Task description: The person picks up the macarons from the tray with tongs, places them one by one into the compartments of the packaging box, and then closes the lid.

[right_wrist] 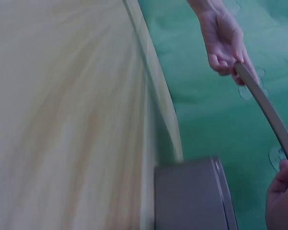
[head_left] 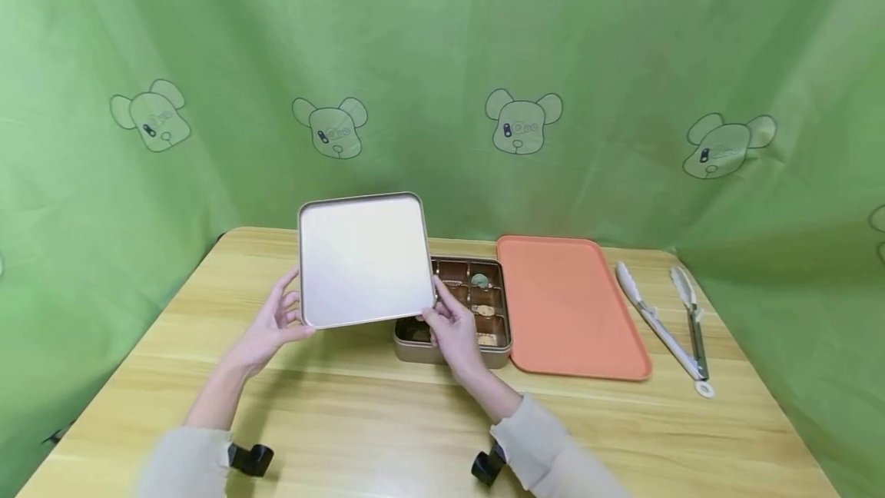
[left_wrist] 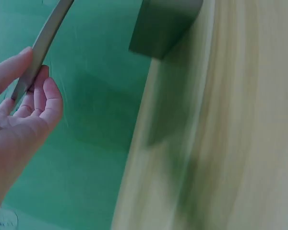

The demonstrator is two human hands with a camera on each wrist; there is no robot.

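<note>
A square metal tin lid [head_left: 366, 260] is held up between both hands, its shiny inner side facing the head camera. My left hand [head_left: 276, 325] grips its left edge, thumb at the lower corner; the left wrist view shows the fingers and thumb around the rim [left_wrist: 41, 52]. At the lower right corner my right hand [head_left: 456, 329] pinches the lid. Behind and partly under it sits the tin box [head_left: 452, 356] on the table, with a brown divided insert. Several small pieces, one a green round one [head_left: 480, 280], lie in its compartments; the left part is hidden.
An orange tray [head_left: 570, 306] lies right of the tin. Beyond it are two pairs of metal tongs, one silver [head_left: 667, 336] and one with darker handles [head_left: 694, 321]. A green curtain [head_left: 429, 60] hangs behind the wooden table [head_left: 346, 421].
</note>
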